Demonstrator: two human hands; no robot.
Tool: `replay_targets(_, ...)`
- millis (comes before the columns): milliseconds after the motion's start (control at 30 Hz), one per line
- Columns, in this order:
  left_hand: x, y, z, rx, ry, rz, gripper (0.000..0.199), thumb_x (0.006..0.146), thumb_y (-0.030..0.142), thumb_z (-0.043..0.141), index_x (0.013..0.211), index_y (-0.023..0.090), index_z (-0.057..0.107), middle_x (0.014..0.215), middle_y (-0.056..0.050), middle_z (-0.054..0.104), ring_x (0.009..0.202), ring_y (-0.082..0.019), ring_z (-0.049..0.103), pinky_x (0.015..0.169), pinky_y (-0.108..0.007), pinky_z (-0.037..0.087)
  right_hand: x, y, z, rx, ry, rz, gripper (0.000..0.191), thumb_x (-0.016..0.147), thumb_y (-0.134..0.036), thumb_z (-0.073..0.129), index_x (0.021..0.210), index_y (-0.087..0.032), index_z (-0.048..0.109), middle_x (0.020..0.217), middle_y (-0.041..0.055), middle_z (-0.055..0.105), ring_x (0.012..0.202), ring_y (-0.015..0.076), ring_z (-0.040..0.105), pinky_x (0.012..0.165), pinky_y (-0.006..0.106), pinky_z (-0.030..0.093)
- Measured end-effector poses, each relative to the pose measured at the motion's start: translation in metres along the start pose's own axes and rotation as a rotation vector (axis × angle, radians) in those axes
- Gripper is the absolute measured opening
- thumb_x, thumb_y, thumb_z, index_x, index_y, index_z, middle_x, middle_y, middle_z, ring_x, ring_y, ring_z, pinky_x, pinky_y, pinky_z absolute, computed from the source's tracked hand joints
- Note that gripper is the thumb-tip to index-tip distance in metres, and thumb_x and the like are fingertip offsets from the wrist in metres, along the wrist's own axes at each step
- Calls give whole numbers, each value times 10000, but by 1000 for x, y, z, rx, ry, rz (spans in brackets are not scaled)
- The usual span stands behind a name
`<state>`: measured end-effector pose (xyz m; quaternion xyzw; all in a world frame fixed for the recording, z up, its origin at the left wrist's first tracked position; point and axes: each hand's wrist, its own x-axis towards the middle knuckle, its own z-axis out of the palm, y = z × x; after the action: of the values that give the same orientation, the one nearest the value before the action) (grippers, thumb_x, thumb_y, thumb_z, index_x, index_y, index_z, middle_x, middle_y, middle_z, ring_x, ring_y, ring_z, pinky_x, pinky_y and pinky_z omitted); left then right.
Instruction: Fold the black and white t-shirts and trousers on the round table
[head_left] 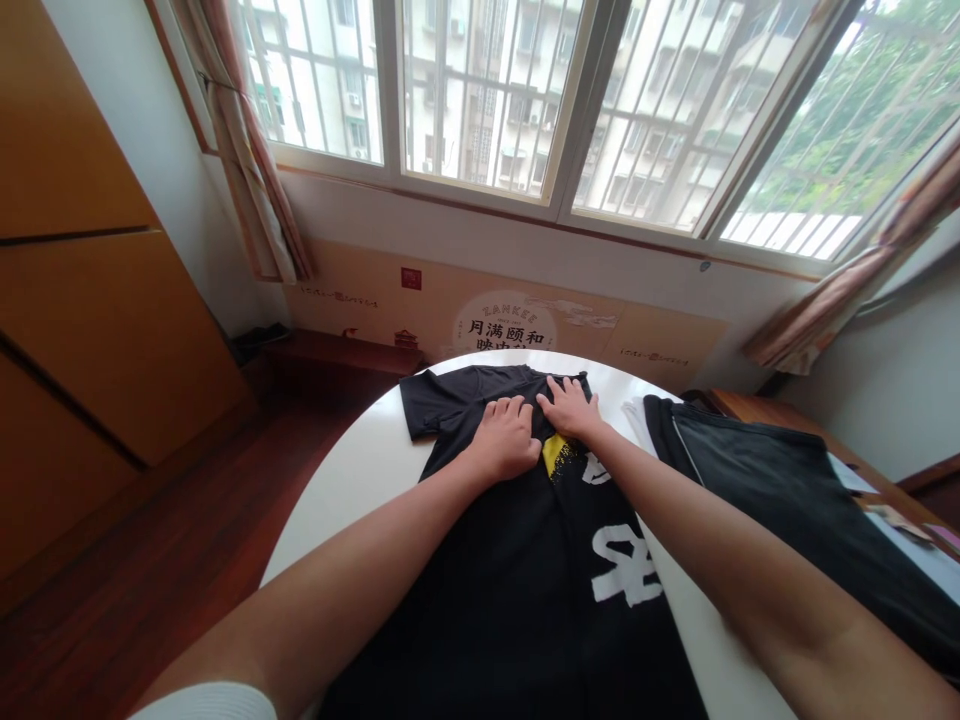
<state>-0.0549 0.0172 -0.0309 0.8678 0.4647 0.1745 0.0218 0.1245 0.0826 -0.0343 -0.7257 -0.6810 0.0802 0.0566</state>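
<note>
A black T-shirt [517, 560] with white lettering and a yellow patch lies on a round white table [330, 500], its collar end at the far side. One side is folded inward over the front. My left hand [507, 438] is closed on the cloth near the upper middle, the fingers curled under. Beside it, close to the collar, my right hand [570, 408] rests on the shirt with its fingers spread. A short sleeve [439, 400] sticks out to the left.
Dark folded clothing [780, 500] lies at the table's right side, over a white piece. A wooden desk [772, 410] with papers stands behind it. Barred windows [487, 100] and a low printed panel [360, 290] face me. Orange-brown cabinets [112, 340] stand at left.
</note>
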Motion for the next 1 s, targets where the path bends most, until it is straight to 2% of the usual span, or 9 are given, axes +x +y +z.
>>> replay_targets(67, 0, -4, 3, -11, -37, -82, 673, 921, 397, 519, 1483, 27, 507, 1615, -263, 436, 1500, -404, 377, 1245, -561, 256, -4, -5, 3, -1, -13, -36, 704, 1077, -580, 256, 1706, -273, 172, 1778, 140, 96, 1637, 324, 30, 1243, 697, 14)
replay_targets(133, 0, -5, 4, -1, -76, -127, 744, 933, 444, 480, 1536, 8, 455, 1652, -255, 390, 1542, -400, 324, 1274, -589, 176, -7, -8, 6, 4, -40, -67, 674, 1085, -591, 230, 1701, -323, 182, 1782, 127, 86, 1637, 321, 37, 1243, 692, 33)
replay_targets(267, -1, -3, 3, 45, -93, -170, 793, 943, 488, 428, 1582, 18, 408, 1679, -246, 343, 1576, -385, 277, 1285, -611, 120, -4, -4, 8, 21, -54, -48, 668, 1083, -629, 178, 1695, -361, 195, 1780, 144, 83, 1629, 367, 63, 1241, 687, 60)
replay_targets(433, -1, -2, 1, 45, -159, -201, 827, 963, 512, 374, 1630, 26, 325, 1720, -236, 240, 1616, -356, 182, 1296, -593, 85, 12, 16, 2, 35, -21, 2, 710, 1087, -598, 129, 1710, -257, 143, 1775, 158, 91, 1636, 314, 72, 1256, 668, 67)
replay_targets(533, 0, -2, 0, 31, -184, -201, 833, 970, 516, 354, 1643, 28, 296, 1730, -232, 202, 1624, -355, 147, 1295, -605, 67, 19, 28, -4, 39, -4, 6, 715, 1094, -537, 85, 1701, -169, 177, 1773, 131, 109, 1638, 281, 81, 1266, 667, 54)
replay_targets(667, 0, -3, 0, 18, -192, -206, 847, 970, 520, 343, 1647, 17, 275, 1733, -236, 184, 1626, -358, 133, 1294, -611, 61, 13, 30, -10, 27, 29, -34, 715, 1097, -492, 67, 1696, -110, 150, 1773, 127, 95, 1639, 272, 74, 1274, 656, 37)
replay_targets(800, 1, -3, 1, 30, -195, -207, 850, 967, 533, 341, 1651, 32, 275, 1736, -220, 186, 1628, -345, 135, 1300, -593, 64, -22, 19, -3, -10, 18, -153, 694, 1103, -484, 113, 1697, -129, 170, 1774, 89, 94, 1641, 234, 62, 1296, 593, 44)
replay_targets(933, 2, -4, 4, 44, -201, -204, 839, 974, 531, 327, 1654, 43, 268, 1740, -212, 172, 1630, -336, 129, 1298, -599, 68, -87, 10, 10, -60, -29, -375, 711, 1103, -507, 117, 1689, -117, 218, 1761, 101, 148, 1637, 246, 103, 1299, 591, 75)
replay_targets(1000, 3, -5, 5, 50, -200, -201, 836, 979, 527, 317, 1652, 34, 264, 1738, -220, 172, 1630, -338, 126, 1294, -612, 65, -124, 7, 10, -55, -34, -427, 739, 1102, -547, 113, 1689, -108, 213, 1754, 116, 163, 1635, 252, 112, 1300, 594, 91)
